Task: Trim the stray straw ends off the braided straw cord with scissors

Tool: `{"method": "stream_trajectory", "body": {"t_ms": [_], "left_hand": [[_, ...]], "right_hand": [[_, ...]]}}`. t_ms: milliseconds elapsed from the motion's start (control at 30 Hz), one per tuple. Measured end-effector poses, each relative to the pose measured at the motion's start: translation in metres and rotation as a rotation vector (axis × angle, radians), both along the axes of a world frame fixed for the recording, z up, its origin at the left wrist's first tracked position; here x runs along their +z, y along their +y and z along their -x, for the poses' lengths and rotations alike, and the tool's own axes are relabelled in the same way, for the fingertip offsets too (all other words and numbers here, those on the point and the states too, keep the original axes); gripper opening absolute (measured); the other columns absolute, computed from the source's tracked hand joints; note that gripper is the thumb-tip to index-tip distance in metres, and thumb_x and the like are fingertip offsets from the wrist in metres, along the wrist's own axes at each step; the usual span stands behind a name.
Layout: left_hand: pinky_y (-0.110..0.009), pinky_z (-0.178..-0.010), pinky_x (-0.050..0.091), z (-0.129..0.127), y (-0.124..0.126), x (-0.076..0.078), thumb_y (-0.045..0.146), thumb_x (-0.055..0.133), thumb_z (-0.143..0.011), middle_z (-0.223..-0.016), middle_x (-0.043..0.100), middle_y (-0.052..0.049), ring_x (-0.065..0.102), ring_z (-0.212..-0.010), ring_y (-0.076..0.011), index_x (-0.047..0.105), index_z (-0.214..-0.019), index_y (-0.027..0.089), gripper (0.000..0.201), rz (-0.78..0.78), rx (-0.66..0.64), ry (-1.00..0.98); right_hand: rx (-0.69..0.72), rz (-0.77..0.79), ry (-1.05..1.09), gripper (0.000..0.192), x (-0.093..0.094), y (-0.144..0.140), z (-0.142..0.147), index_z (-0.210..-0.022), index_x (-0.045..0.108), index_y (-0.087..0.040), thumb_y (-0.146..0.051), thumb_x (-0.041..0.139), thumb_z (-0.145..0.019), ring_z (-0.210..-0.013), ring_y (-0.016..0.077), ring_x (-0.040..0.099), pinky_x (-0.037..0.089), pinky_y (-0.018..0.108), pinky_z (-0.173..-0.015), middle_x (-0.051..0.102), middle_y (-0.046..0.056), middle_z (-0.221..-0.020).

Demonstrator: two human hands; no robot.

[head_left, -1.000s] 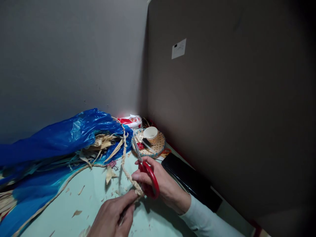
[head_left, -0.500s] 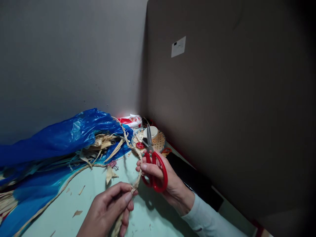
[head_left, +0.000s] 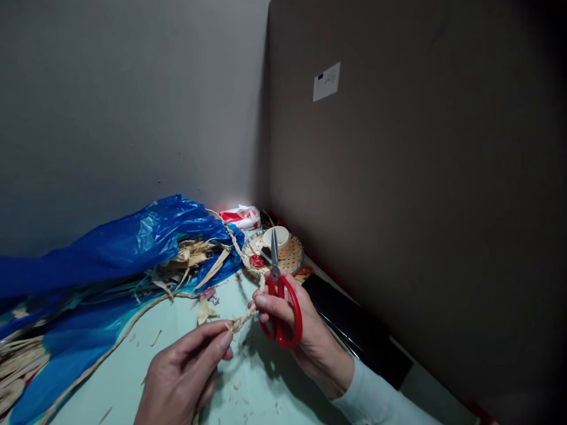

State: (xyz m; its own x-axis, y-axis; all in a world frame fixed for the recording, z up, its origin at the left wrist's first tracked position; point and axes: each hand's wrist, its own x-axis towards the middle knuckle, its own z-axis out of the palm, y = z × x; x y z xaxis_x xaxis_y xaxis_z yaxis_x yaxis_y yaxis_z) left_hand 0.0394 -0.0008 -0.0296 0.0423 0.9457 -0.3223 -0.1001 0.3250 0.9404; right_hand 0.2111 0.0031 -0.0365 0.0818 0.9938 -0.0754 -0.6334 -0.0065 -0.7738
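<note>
Two bare hands are seen from above, low in the view, over a pale green table (head_left: 133,378) set in a corner of grey walls. A braid (head_left: 241,321) of dried straw strips is stretched between the hands, just above the table. The left hand (head_left: 181,372) is partly curled, and the braid's loose end is pinched between its thumb and forefinger. The right hand (head_left: 287,324) is closed around the red handles of scissors (head_left: 279,295), whose blades are shut and pointed up and away; the braid is also caught under this hand's fingertips. From there the braid is carried up and back to a blue bag (head_left: 115,248), which is spread across the left of the table with loose straw (head_left: 195,262) spilling from its mouth. Small straw scraps (head_left: 156,337) are scattered on the table near the hands. Behind the scissors a round woven tray (head_left: 295,262) is set, and a white cup (head_left: 281,237) and a small red disc (head_left: 257,261) are held in it. A red and white packet (head_left: 241,215) is tucked into the corner behind the tray. A flat black slab (head_left: 354,330) is laid along the right wall, just beside the right wrist. A white label (head_left: 326,81) is stuck high on that wall.
</note>
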Motion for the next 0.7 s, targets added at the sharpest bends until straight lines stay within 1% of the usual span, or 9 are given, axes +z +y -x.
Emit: {"method": "stream_trajectory", "body": {"t_ms": [67,133,200,267,333,433,533,633,700], "left_hand": [[-0.008,-0.047,0.038,-0.0004,0.0005,0.0022,0.047,0.097,-0.051,-0.068,0.072,0.001,0.047,-0.053,-0.0054,0.083,-0.082,0.020,0.043,0.002,0.036,0.002],[-0.010,-0.049,0.040,-0.0012,0.0003,0.0049,0.047,0.098,-0.048,-0.065,0.072,0.000,0.049,-0.057,-0.0078,0.083,-0.079,0.019,0.044,-0.009,0.053,0.005],[-0.009,-0.047,0.038,-0.0015,-0.0003,0.0071,0.049,0.097,-0.049,-0.056,0.065,0.003,0.046,-0.054,-0.0072,0.083,-0.079,0.019,0.045,-0.024,0.067,0.031],[-0.008,-0.045,0.035,-0.0009,-0.0004,0.0080,0.051,0.096,-0.050,-0.052,0.061,0.004,0.043,-0.050,-0.0060,0.083,-0.081,0.018,0.047,-0.027,0.084,0.066],[-0.009,-0.045,0.038,0.0003,0.0009,0.0072,0.049,0.095,-0.051,-0.056,0.065,0.002,0.047,-0.050,-0.0065,0.083,-0.083,0.019,0.046,-0.016,0.094,0.058],[-0.012,-0.046,0.042,0.0018,0.0043,0.0048,0.043,0.097,-0.049,-0.060,0.070,0.001,0.050,-0.050,-0.0078,0.083,-0.081,0.020,0.042,0.017,0.083,0.000],[-0.012,-0.047,0.042,0.0013,0.0057,0.0047,0.038,0.096,-0.051,-0.057,0.067,0.002,0.051,-0.051,-0.0079,0.083,-0.080,0.021,0.036,0.045,0.065,-0.025],[-0.012,-0.049,0.042,-0.0002,0.0043,0.0065,0.037,0.094,-0.055,-0.052,0.063,0.003,0.051,-0.051,-0.0083,0.082,-0.079,0.020,0.032,0.056,0.034,-0.019],[-0.015,-0.050,0.043,-0.0004,0.0042,0.0063,0.038,0.092,-0.057,-0.054,0.066,0.002,0.053,-0.053,-0.0102,0.081,-0.077,0.020,0.029,0.027,0.014,0.038]], "right_hand": [[0.004,0.003,-0.063,0.056,-0.0024,0.0011,0.0000,-0.106,0.051,-0.020,-0.029,0.091,-0.068,-0.059,0.0059,0.056,0.044,0.016,-0.056,0.064,-0.003,-0.083],[0.017,0.022,-0.113,0.056,-0.0050,0.0020,-0.0003,-0.106,0.050,-0.020,-0.030,0.091,-0.068,-0.058,0.0063,0.057,0.043,0.016,-0.053,0.064,-0.004,-0.082],[0.021,0.042,-0.137,0.057,-0.0067,0.0020,-0.0002,-0.105,0.050,-0.019,-0.030,0.091,-0.067,-0.058,0.0065,0.057,0.042,0.015,-0.051,0.063,-0.004,-0.081],[0.016,0.047,-0.132,0.058,-0.0069,0.0013,0.0003,-0.106,0.051,-0.019,-0.030,0.092,-0.066,-0.057,0.0062,0.056,0.042,0.015,-0.051,0.062,-0.005,-0.080],[0.013,0.030,-0.097,0.057,-0.0056,0.0003,0.0010,-0.107,0.051,-0.020,-0.030,0.091,-0.068,-0.058,0.0055,0.055,0.043,0.015,-0.053,0.062,-0.005,-0.081],[0.020,-0.010,-0.039,0.051,-0.0033,0.0000,0.0014,-0.106,0.053,-0.019,-0.029,0.089,-0.072,-0.062,0.0047,0.053,0.044,0.015,-0.057,0.062,-0.004,-0.083],[0.022,-0.023,-0.033,0.050,-0.0028,0.0011,0.0005,-0.106,0.053,-0.019,-0.027,0.089,-0.073,-0.065,0.0051,0.053,0.044,0.015,-0.059,0.062,-0.004,-0.083],[0.005,-0.030,-0.058,0.052,-0.0029,0.0015,0.0000,-0.106,0.052,-0.019,-0.027,0.090,-0.071,-0.067,0.0059,0.055,0.046,0.016,-0.061,0.063,-0.004,-0.084],[-0.013,-0.027,-0.088,0.053,-0.0029,0.0011,0.0007,-0.106,0.051,-0.019,-0.028,0.090,-0.071,-0.068,0.0068,0.056,0.048,0.017,-0.063,0.063,-0.004,-0.084]]}}
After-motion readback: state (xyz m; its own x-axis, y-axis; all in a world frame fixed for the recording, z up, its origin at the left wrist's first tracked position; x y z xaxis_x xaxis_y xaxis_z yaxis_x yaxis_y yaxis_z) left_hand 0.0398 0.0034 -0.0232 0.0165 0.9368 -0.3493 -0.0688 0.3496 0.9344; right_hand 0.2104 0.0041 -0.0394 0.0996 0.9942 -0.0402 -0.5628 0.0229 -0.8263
